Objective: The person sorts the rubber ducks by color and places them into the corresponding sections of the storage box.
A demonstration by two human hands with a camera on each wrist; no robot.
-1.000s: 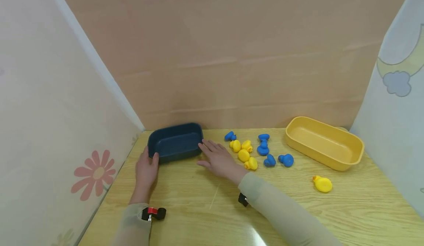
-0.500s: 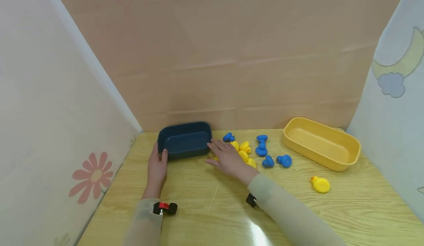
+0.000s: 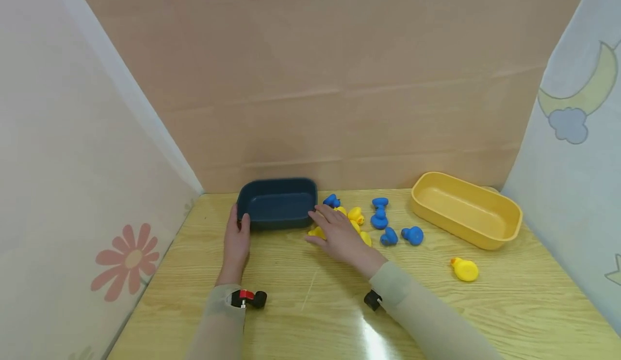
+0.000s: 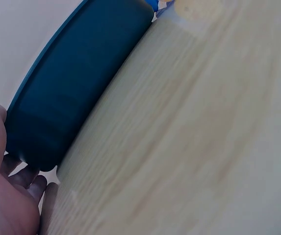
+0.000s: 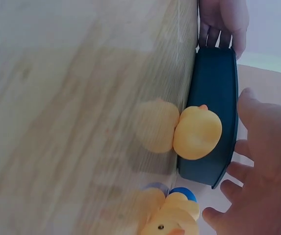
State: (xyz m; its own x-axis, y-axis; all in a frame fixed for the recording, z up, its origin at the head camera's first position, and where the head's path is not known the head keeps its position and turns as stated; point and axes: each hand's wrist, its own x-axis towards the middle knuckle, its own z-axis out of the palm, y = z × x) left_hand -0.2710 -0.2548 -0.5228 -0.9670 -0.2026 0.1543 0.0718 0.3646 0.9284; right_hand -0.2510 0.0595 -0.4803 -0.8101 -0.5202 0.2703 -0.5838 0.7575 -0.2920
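A dark blue tray [image 3: 276, 203] sits at the back left of the wooden table [image 3: 310, 306]. My left hand [image 3: 237, 240] presses its left near corner, fingers straight; in the left wrist view the palm [image 4: 3, 196] lies against the tray's end [image 4: 76, 83]. My right hand [image 3: 338, 232] lies flat, fingertips at the tray's right end, over several yellow ducks [image 3: 356, 214]. In the right wrist view one yellow duck [image 5: 197, 133] rests against the tray wall [image 5: 218, 88] beside my right hand [image 5: 265, 161].
Several blue ducks [image 3: 379, 219] lie right of my right hand. A yellow tray [image 3: 466, 209] stands at the back right, with a lone yellow duck [image 3: 464, 269] in front of it. Fabric walls close the table's left, back and right sides.
The blue tray has slid right toward the ducks, both hands moving with it. My right hand now covers part of the yellow duck cluster, and one duck shows at its left.
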